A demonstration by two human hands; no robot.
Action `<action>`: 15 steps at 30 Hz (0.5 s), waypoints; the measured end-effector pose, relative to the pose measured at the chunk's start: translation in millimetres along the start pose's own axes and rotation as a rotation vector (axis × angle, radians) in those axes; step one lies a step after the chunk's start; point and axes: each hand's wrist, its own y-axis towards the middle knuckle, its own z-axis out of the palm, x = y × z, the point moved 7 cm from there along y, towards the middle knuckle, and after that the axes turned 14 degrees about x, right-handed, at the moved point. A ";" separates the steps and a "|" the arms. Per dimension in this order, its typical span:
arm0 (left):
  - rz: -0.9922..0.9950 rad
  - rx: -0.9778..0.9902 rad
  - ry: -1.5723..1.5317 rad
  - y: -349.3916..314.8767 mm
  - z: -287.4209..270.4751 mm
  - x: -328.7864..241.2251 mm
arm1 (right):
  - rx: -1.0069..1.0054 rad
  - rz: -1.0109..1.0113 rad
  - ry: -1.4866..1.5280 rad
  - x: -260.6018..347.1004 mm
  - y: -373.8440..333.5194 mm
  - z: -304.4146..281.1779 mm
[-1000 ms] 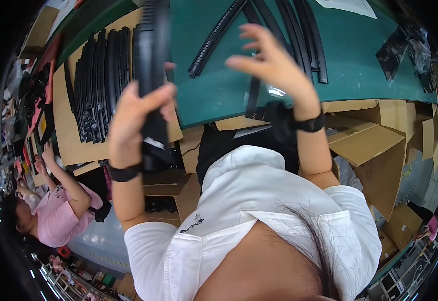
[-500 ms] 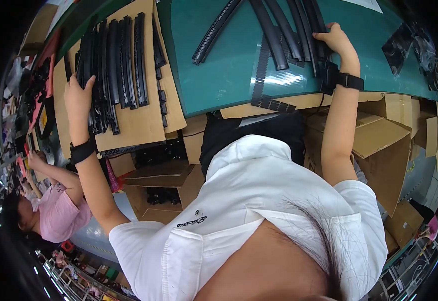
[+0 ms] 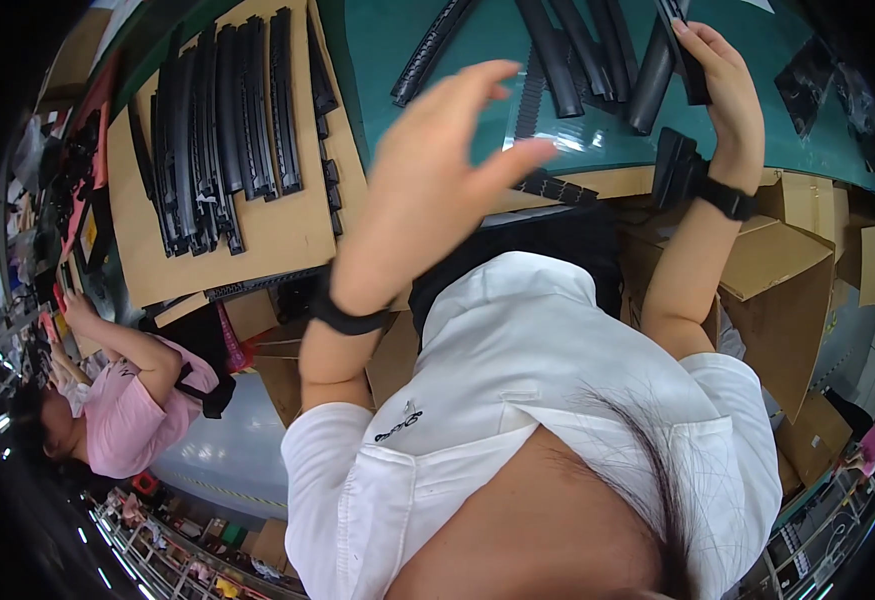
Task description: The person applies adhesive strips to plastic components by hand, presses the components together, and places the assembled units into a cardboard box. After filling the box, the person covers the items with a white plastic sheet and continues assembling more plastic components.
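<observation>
My right hand [image 3: 732, 85] grips a long black curved plastic strip [image 3: 690, 70], raised over the right part of the green table [image 3: 407, 150]. My left hand [image 3: 437, 170] is in the air above the table's front edge, slightly blurred, empty, with its thumb and fingers apart. Several more black curved strips [image 3: 555, 65] lie on the table between and beyond my hands. At the left, a row of similar black strips [image 3: 229, 110] rests side by side on a cardboard sheet [image 3: 287, 225].
Crumpled dark plastic film [image 3: 802, 90] lies on the table's right side. Open cardboard boxes [image 3: 772, 260] stand below the front edge at the right. To my left, a person in a pink shirt [image 3: 137, 415] works at a neighbouring place.
My left hand has left the row of strips on the cardboard and swung right. My right hand has lifted a strip off the table and moved slightly right.
</observation>
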 end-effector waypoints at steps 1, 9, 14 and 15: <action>0.014 -0.003 -0.155 8.6 13.2 -4.5 | -0.005 0.000 0.001 -3.2 -2.0 -4.3; -0.119 0.143 -1.013 24.3 68.8 5.7 | 0.113 -0.012 0.413 13.1 -34.1 123.5; -0.198 0.029 -1.357 10.9 78.5 29.1 | 0.015 -0.103 0.476 11.7 -34.6 133.8; -0.205 0.032 -1.357 10.4 79.1 32.1 | 0.014 -0.116 0.501 13.1 -36.7 136.1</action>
